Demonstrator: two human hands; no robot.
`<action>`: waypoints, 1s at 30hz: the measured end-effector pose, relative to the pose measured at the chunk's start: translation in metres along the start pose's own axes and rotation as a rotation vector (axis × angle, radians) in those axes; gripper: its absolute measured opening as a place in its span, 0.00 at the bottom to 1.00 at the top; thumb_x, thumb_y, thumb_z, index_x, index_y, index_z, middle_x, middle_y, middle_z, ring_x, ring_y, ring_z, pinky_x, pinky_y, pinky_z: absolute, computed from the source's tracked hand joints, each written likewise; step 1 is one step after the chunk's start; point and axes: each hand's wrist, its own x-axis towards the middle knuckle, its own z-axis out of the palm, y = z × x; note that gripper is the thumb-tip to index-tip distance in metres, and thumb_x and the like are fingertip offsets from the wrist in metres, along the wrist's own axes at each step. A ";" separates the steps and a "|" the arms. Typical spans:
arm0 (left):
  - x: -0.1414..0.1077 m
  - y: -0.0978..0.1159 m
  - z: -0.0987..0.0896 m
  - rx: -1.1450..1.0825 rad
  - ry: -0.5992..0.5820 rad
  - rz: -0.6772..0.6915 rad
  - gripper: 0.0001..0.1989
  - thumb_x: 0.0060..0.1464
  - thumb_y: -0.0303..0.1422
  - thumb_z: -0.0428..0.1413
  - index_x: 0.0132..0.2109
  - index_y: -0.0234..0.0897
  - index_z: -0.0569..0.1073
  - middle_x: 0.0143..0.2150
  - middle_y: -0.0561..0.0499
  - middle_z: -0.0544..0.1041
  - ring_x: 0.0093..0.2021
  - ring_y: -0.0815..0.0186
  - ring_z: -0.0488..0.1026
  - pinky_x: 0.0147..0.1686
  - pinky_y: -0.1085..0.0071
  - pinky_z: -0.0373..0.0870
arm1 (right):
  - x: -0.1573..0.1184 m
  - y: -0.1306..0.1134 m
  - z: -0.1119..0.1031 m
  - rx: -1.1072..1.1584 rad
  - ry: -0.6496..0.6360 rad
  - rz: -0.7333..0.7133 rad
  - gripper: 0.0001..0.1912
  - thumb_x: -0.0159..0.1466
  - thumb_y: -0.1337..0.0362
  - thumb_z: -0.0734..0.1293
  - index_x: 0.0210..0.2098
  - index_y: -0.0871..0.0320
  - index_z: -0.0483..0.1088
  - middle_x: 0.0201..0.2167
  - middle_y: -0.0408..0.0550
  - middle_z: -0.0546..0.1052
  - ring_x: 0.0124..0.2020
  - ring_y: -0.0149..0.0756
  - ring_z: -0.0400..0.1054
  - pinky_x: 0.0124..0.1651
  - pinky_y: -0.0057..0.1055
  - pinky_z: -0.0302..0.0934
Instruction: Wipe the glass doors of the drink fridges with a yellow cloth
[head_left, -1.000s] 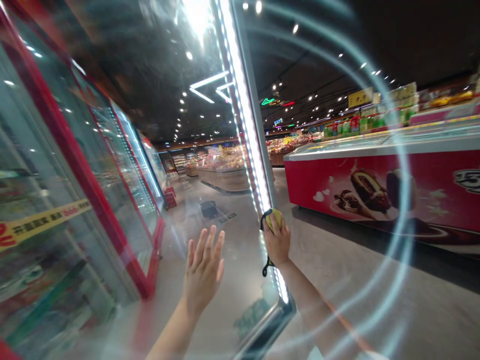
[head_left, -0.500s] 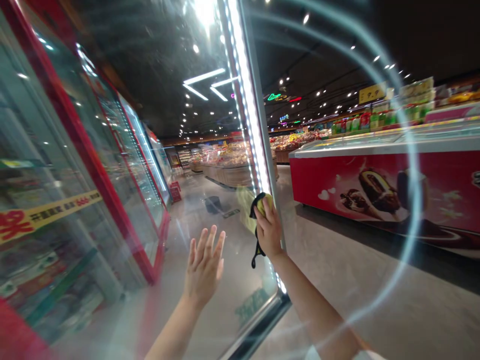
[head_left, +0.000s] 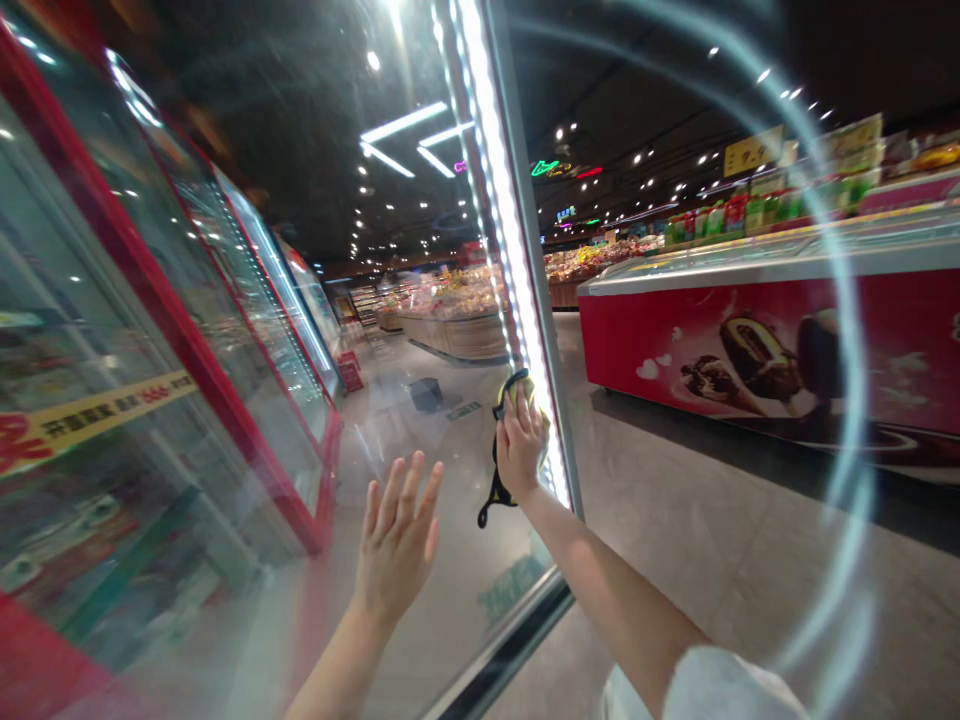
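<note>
My right hand point(head_left: 523, 448) presses a yellow cloth with black edging point(head_left: 517, 383) flat against a glass door point(head_left: 420, 400), close beside the bright light strip along the door's edge. The cloth's black loop point(head_left: 484, 516) dangles below the hand. To the left, my left hand point(head_left: 399, 530) is open, fingers stretched upward and palm toward the glass. Nothing is in it; whether it touches the pane, I cannot tell. A dark frame bar point(head_left: 510, 640) runs along the bottom of the door.
Red-framed glass cabinets point(head_left: 225, 430) line the left side, with a yellow sign strip point(head_left: 112, 410) across one. At the right stands a red chest freezer point(head_left: 675, 350) with ice cream pictures. Beyond the glass are a produce display point(head_left: 457, 330) and a tiled floor point(head_left: 645, 520).
My right hand has shifted slightly left and down with the cloth, along the glass. My left hand stays open and is almost unmoved. The view has turned a little.
</note>
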 end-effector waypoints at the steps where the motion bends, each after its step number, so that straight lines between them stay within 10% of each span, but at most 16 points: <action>1: -0.001 0.000 0.001 -0.003 0.004 -0.005 0.44 0.59 0.30 0.60 0.75 0.48 0.47 0.77 0.48 0.50 0.77 0.56 0.42 0.75 0.52 0.34 | 0.013 -0.006 0.002 0.007 0.018 0.016 0.26 0.73 0.65 0.57 0.69 0.54 0.62 0.72 0.54 0.61 0.74 0.49 0.49 0.70 0.55 0.50; 10: -0.028 0.007 -0.002 -0.046 -0.005 -0.034 0.42 0.60 0.30 0.57 0.75 0.49 0.47 0.78 0.49 0.48 0.78 0.57 0.41 0.75 0.53 0.35 | -0.060 0.022 0.002 0.088 0.022 0.028 0.29 0.73 0.70 0.54 0.72 0.54 0.56 0.70 0.58 0.63 0.72 0.45 0.56 0.69 0.53 0.53; 15: -0.050 0.004 -0.007 -0.044 -0.060 -0.068 0.42 0.61 0.32 0.57 0.75 0.50 0.47 0.78 0.48 0.47 0.78 0.54 0.41 0.75 0.50 0.34 | -0.045 0.001 0.017 0.089 0.066 0.168 0.28 0.74 0.65 0.56 0.72 0.55 0.55 0.71 0.58 0.61 0.75 0.50 0.48 0.69 0.60 0.51; 22: -0.082 0.010 -0.010 -0.022 -0.057 -0.128 0.41 0.62 0.34 0.56 0.75 0.50 0.46 0.78 0.49 0.47 0.78 0.55 0.42 0.75 0.50 0.35 | -0.096 0.021 0.011 0.136 -0.071 -0.161 0.26 0.72 0.67 0.57 0.68 0.51 0.64 0.70 0.53 0.65 0.74 0.47 0.50 0.72 0.56 0.52; 30: -0.115 -0.001 -0.011 0.000 -0.070 -0.177 0.39 0.63 0.32 0.55 0.75 0.51 0.48 0.78 0.52 0.49 0.77 0.57 0.43 0.75 0.51 0.35 | -0.064 -0.018 0.030 0.106 0.012 -0.015 0.25 0.72 0.63 0.60 0.67 0.52 0.65 0.72 0.53 0.60 0.77 0.53 0.40 0.72 0.63 0.47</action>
